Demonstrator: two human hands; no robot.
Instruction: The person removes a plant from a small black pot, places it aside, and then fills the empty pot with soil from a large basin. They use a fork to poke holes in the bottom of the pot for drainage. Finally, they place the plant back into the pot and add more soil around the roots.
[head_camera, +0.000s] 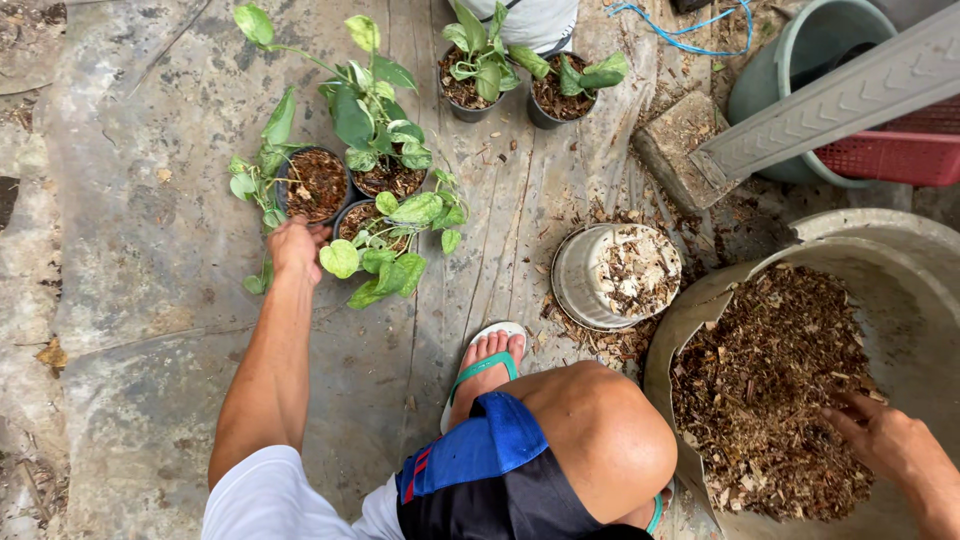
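My left hand (296, 246) reaches out to a cluster of small black pots with green leafy plants and grips the rim of the nearest pot (362, 226). Two more potted plants, one (318, 184) on the left and one (388, 176) behind, stand touching it. My right hand (886, 438) rests fingers-down in brown coarse potting mix (770, 380) that fills a large grey basin (905, 240) at the right; whether it holds any mix is unclear. My bent knee and a sandalled foot (488, 362) lie between both hands.
A small grey pot (580, 280) filled with mix leans on its side near the basin. Two further potted plants (468, 80) (560, 95) stand at the top. A concrete block (680, 145), a green bucket (800, 50), a red crate (890, 155) and blue cord (690, 40) lie at the upper right.
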